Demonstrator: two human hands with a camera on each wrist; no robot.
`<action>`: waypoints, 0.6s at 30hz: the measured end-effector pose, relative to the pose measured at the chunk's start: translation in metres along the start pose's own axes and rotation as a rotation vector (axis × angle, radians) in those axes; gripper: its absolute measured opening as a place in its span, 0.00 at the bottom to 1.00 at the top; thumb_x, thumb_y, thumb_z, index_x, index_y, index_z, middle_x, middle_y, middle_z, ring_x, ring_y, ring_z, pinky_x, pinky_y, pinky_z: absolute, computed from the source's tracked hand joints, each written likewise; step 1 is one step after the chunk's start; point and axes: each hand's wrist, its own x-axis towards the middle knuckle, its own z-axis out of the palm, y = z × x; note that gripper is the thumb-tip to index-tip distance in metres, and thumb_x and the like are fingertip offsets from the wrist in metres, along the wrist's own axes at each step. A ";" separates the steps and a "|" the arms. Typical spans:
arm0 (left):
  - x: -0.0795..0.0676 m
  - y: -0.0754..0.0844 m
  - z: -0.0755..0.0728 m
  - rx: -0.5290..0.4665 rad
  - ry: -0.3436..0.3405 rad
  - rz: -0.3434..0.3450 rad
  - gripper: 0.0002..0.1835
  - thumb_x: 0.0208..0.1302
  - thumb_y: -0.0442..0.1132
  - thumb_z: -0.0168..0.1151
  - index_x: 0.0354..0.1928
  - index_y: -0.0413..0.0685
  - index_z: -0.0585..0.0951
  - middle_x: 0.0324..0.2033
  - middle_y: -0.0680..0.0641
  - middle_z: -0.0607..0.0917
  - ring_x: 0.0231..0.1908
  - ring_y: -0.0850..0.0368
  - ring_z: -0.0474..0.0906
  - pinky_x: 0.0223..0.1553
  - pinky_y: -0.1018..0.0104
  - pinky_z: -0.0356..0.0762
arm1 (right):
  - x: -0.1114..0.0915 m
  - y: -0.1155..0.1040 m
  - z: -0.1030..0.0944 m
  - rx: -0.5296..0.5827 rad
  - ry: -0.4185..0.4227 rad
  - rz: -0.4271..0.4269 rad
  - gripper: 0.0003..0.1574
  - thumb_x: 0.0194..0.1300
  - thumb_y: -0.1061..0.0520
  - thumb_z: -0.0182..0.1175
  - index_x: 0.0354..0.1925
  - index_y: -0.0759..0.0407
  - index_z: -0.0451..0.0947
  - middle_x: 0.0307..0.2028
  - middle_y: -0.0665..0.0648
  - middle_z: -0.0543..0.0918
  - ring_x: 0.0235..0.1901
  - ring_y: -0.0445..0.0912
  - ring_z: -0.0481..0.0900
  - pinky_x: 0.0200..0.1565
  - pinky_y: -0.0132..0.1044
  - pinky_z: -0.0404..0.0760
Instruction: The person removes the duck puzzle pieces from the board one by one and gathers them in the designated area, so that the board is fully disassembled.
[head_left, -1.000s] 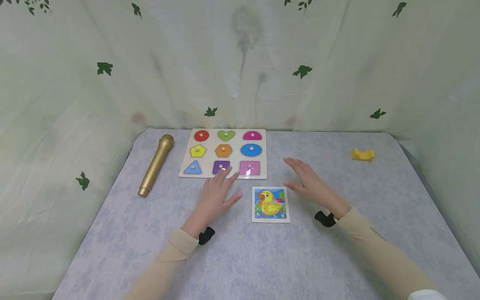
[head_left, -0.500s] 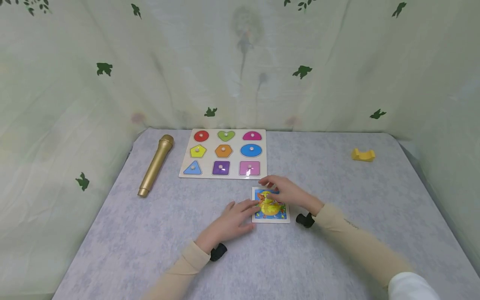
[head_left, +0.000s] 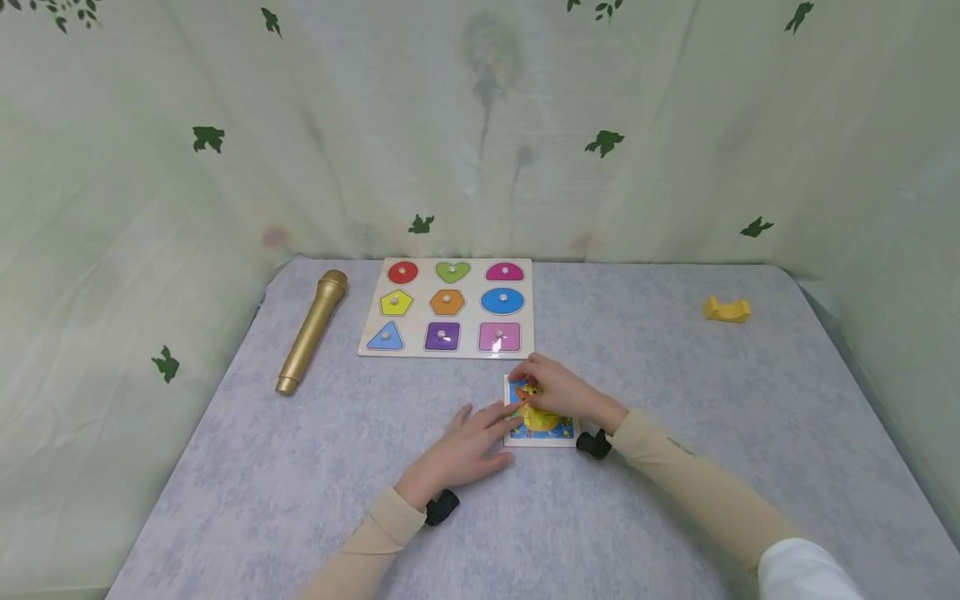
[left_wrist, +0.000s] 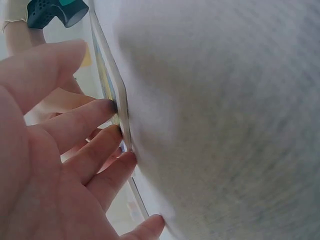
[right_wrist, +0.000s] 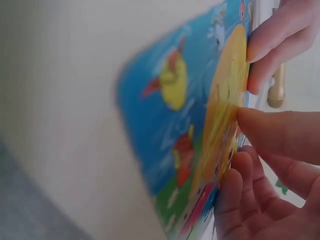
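A small square duck puzzle [head_left: 549, 423], with a white border, lies flat on the table. My left hand [head_left: 463, 450] has its fingers extended, and several fingertips touch the puzzle's left edge, seen close up in the left wrist view. Over the puzzle's upper part is my right hand [head_left: 564, 390], its fingers bent and its thumb on the duck picture. The right wrist view shows that thumb [right_wrist: 280, 132] and bent fingers on the picture's surface [right_wrist: 150, 125]. Whether they pinch a piece is unclear. Part of the duck is covered by the hands.
Behind the puzzle lies a peg-shape board [head_left: 476, 317] with several coloured knobbed shapes. A gold microphone [head_left: 311, 333] lies at the left. A small yellow curved block [head_left: 727, 310] sits at the right back. A pale curtain [head_left: 360, 150] with dark leaf prints surrounds the table.
Both hands came in to the duck puzzle, the left moving right and nearer, the right moving left. In the last half second the right hand shifted slightly further left; the puzzle stayed put.
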 end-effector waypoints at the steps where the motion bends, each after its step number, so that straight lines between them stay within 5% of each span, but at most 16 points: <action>1: 0.000 0.000 0.000 0.002 0.000 0.000 0.29 0.69 0.50 0.56 0.69 0.49 0.68 0.70 0.48 0.62 0.70 0.50 0.52 0.65 0.38 0.46 | 0.001 0.000 0.000 0.001 -0.001 0.002 0.19 0.60 0.66 0.63 0.51 0.62 0.77 0.46 0.56 0.75 0.43 0.48 0.76 0.49 0.38 0.77; 18: -0.001 0.001 0.001 0.005 0.025 0.006 0.28 0.69 0.48 0.57 0.68 0.48 0.69 0.70 0.48 0.62 0.70 0.50 0.53 0.65 0.38 0.46 | 0.003 -0.003 -0.001 0.044 -0.032 0.052 0.19 0.61 0.69 0.60 0.52 0.62 0.75 0.45 0.57 0.70 0.41 0.48 0.71 0.48 0.38 0.75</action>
